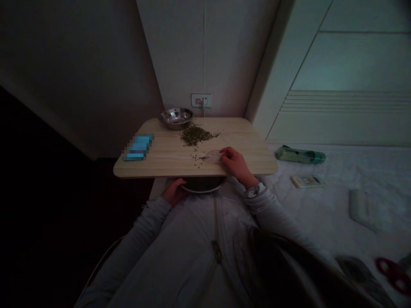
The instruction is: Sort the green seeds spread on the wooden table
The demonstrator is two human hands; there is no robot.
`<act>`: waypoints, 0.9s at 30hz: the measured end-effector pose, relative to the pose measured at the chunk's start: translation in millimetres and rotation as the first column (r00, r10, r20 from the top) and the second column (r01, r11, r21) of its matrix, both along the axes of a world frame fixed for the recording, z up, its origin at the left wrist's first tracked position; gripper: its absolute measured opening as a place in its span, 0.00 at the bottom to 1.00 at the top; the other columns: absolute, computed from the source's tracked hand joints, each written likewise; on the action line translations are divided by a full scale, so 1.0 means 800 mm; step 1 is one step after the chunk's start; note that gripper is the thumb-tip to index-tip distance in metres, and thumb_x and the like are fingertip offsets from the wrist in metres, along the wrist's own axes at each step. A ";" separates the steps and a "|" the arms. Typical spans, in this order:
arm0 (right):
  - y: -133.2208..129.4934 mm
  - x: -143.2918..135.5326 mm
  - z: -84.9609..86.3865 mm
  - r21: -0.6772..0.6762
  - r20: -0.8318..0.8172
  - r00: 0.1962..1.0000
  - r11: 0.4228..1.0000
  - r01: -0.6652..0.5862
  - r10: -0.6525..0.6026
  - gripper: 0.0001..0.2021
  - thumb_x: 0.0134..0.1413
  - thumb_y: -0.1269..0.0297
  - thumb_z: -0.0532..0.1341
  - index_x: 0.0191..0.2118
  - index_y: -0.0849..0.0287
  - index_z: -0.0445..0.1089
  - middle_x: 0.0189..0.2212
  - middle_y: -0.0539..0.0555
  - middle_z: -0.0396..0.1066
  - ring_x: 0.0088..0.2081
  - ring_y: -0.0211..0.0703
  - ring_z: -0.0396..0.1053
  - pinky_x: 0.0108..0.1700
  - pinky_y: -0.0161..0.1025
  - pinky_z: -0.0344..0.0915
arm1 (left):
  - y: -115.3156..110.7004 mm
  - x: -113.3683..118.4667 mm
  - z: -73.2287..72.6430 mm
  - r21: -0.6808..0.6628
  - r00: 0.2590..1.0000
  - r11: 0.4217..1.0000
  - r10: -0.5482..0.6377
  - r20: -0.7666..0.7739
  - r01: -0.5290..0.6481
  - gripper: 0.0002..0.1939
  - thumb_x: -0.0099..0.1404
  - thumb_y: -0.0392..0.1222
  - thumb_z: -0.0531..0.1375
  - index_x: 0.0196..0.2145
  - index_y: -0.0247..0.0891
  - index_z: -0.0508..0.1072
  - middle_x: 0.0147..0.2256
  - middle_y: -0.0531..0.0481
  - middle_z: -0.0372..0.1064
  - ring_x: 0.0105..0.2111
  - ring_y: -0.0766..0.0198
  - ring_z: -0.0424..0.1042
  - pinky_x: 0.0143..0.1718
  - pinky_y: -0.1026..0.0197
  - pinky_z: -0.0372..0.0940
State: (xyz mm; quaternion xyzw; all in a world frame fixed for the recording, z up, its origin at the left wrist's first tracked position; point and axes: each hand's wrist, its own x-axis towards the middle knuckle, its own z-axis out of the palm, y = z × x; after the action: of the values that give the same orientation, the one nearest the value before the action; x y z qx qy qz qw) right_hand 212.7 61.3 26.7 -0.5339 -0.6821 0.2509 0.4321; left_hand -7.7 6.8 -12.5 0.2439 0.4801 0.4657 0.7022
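My right hand (233, 162) is closed over the near right part of a small wooden table (247, 137). Its fingers pinch a thin, see-through piece (212, 157), seemingly plastic, whose exact kind I cannot make out. The tip of that piece lies by a few scattered small green beans or seeds (198, 159). Farther back is a larger heap of the same green grains (195, 135). Below the table's near edge, my left hand (175, 191) grips the left rim of a bowl (204, 188), partly hidden under the tabletop and held against my lap.
A shiny metal bowl (176, 118) stands at the table's back left corner. A blurred-out blue phone-like screen (138, 147) lies at the left. On the white bedding to the right are a green bottle (300, 155), a pale box (307, 182) and red-handled scissors (393, 273). A wall socket (201, 100) holds a plug.
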 end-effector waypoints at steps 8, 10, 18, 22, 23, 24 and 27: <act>-0.003 0.000 0.002 0.016 0.014 1.000 1.000 0.002 -0.003 0.11 0.41 0.67 0.52 0.34 0.59 0.65 0.21 0.47 0.63 0.25 0.36 0.60 0.29 0.34 0.55 | 0.000 0.000 0.003 -0.028 1.000 1.000 -0.008 0.000 0.008 0.06 0.46 0.31 0.54 0.24 0.35 0.70 0.27 0.48 0.71 0.36 0.59 0.70 0.27 0.64 0.67; -0.003 0.000 0.002 0.015 0.015 1.000 1.000 0.003 -0.003 0.12 0.41 0.67 0.52 0.35 0.59 0.65 0.21 0.47 0.63 0.25 0.36 0.60 0.29 0.34 0.55 | 0.000 0.000 0.003 -0.025 1.000 1.000 -0.006 -0.003 0.006 0.06 0.47 0.31 0.54 0.24 0.35 0.70 0.27 0.48 0.71 0.36 0.59 0.70 0.28 0.63 0.67; -0.001 0.001 -0.001 0.008 -0.005 1.000 1.000 0.011 -0.011 0.12 0.41 0.68 0.52 0.35 0.60 0.65 0.22 0.48 0.64 0.25 0.37 0.60 0.30 0.35 0.56 | 0.000 -0.001 0.001 -0.021 1.000 1.000 0.006 0.014 -0.006 0.06 0.48 0.31 0.55 0.24 0.35 0.70 0.27 0.48 0.72 0.37 0.59 0.70 0.32 0.60 0.68; -0.002 0.001 -0.001 0.012 -0.002 1.000 1.000 0.012 -0.012 0.12 0.41 0.67 0.52 0.35 0.59 0.65 0.21 0.48 0.64 0.25 0.36 0.60 0.30 0.34 0.56 | 0.000 0.000 0.002 -0.032 0.999 0.999 -0.004 0.033 0.005 0.06 0.48 0.31 0.54 0.24 0.35 0.70 0.26 0.49 0.72 0.36 0.59 0.70 0.32 0.60 0.68; -0.002 0.001 0.000 0.015 0.000 1.000 1.000 0.011 -0.011 0.12 0.41 0.67 0.52 0.35 0.59 0.65 0.21 0.47 0.64 0.25 0.36 0.60 0.30 0.34 0.56 | 0.000 0.000 0.002 -0.032 1.000 0.999 0.000 0.031 0.001 0.06 0.48 0.31 0.54 0.24 0.35 0.70 0.26 0.49 0.72 0.36 0.59 0.70 0.32 0.60 0.68; -0.002 0.001 -0.001 0.018 0.002 1.000 1.000 0.011 -0.011 0.12 0.41 0.67 0.52 0.35 0.59 0.65 0.21 0.47 0.63 0.25 0.36 0.60 0.30 0.34 0.55 | 0.000 0.000 0.002 -0.032 1.000 0.999 0.003 0.027 -0.002 0.06 0.48 0.31 0.54 0.24 0.35 0.70 0.26 0.49 0.72 0.36 0.59 0.70 0.32 0.60 0.68; -0.002 0.001 -0.001 0.023 -0.005 1.000 1.000 0.006 -0.006 0.12 0.41 0.67 0.52 0.35 0.59 0.65 0.21 0.47 0.63 0.25 0.36 0.60 0.30 0.34 0.55 | 0.001 -0.001 0.001 -0.035 1.000 0.999 0.011 0.017 -0.010 0.06 0.48 0.31 0.54 0.23 0.35 0.70 0.26 0.49 0.71 0.36 0.60 0.70 0.32 0.60 0.68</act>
State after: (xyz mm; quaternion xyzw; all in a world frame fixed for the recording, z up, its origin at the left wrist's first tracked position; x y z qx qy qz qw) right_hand 213.8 59.8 25.8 -0.5305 -0.6823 0.2428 0.4406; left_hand -8.9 7.5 -11.6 0.2252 0.4833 0.4632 0.7080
